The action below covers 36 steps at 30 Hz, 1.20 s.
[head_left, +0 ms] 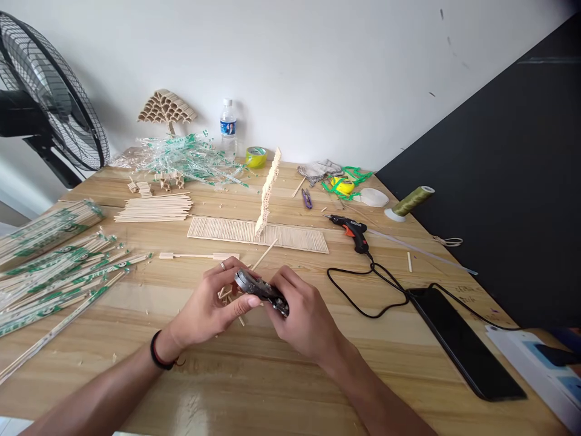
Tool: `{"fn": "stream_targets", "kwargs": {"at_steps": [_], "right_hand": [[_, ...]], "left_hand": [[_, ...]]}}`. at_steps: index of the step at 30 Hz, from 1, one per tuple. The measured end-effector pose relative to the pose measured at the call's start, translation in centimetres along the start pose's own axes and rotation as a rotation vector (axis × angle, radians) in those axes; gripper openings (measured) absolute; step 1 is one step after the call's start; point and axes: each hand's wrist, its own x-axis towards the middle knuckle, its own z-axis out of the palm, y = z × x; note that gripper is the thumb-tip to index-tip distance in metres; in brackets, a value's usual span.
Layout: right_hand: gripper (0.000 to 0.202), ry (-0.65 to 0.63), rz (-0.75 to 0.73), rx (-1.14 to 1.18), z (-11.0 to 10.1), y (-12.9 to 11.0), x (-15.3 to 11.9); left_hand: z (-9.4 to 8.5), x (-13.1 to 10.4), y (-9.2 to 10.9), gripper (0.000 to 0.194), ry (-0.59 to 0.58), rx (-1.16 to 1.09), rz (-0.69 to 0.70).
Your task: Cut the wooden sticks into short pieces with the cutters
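Low in the middle of the head view, my right hand (302, 309) is wrapped round a dark metal cutting tool (261, 289). My left hand (213, 303) is closed at the tool's other end, with its thumb against it and a ring on one finger. A thin wooden stick (264, 254) slants up from behind the tool. Short stick pieces (242, 318) show below and behind my left fingers, partly hidden. Beyond my hands lies a flat strip of joined sticks (295, 236), with a rough column of stick pieces (267, 194) standing upright on it.
Wrapped chopsticks (54, 266) cover the left side, near loose sticks (154, 207). Wrappers (181, 157), a bottle (228, 130) and tape (256, 157) stand at the back. A glue gun (351, 230), its cable, a thread spool (413, 203) and a black tablet (463, 339) lie right.
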Motion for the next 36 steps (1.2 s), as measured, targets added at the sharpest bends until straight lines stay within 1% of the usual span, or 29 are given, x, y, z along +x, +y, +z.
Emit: {"fn": "stream_targets", "kwargs": {"at_steps": [3, 7, 13, 18, 22, 24, 28, 31, 33, 36], "right_hand": [[0.008, -0.001, -0.005, 0.003, -0.1, 0.0, 0.0], [0.006, -0.009, -0.004, -0.001, -0.4, 0.1, 0.0], [0.012, -0.003, -0.002, 0.008, -0.6, -0.2, 0.1], [0.02, 0.009, 0.019, 0.036, -0.5, -0.5, 0.1], [0.023, 0.044, 0.042, 0.014, -0.3, -0.6, 0.1], [0.026, 0.043, 0.057, -0.007, -0.2, -0.6, 0.0], [0.032, 0.001, 0.107, -0.018, -0.6, -0.5, 0.1], [0.033, -0.075, 0.128, 0.038, -1.3, -0.3, 0.2], [0.038, -0.118, 0.11, 0.068, -1.7, -0.1, 0.4], [0.045, -0.149, 0.066, 0.056, -2.0, 0.3, 0.5]], "left_hand": [[0.1, 0.0, -0.2, 0.039, -0.033, -0.07, -0.049], [0.3, -0.1, -0.2, 0.036, -0.029, -0.183, -0.125], [0.6, -0.2, -0.1, 0.035, -0.019, -0.271, -0.177], [0.7, -0.3, 0.0, 0.029, -0.01, -0.298, -0.205], [0.7, -0.1, 0.2, 0.028, -0.007, -0.33, -0.242], [0.7, 0.0, 0.3, 0.026, -0.008, -0.323, -0.232], [0.7, 0.1, 0.1, 0.024, 0.003, -0.301, -0.2], [0.6, 0.1, -0.1, 0.025, 0.007, -0.318, -0.198], [0.6, 0.1, -0.2, 0.026, 0.009, -0.327, -0.204], [0.5, 0.1, -0.3, 0.026, 0.025, -0.32, -0.208]]}}
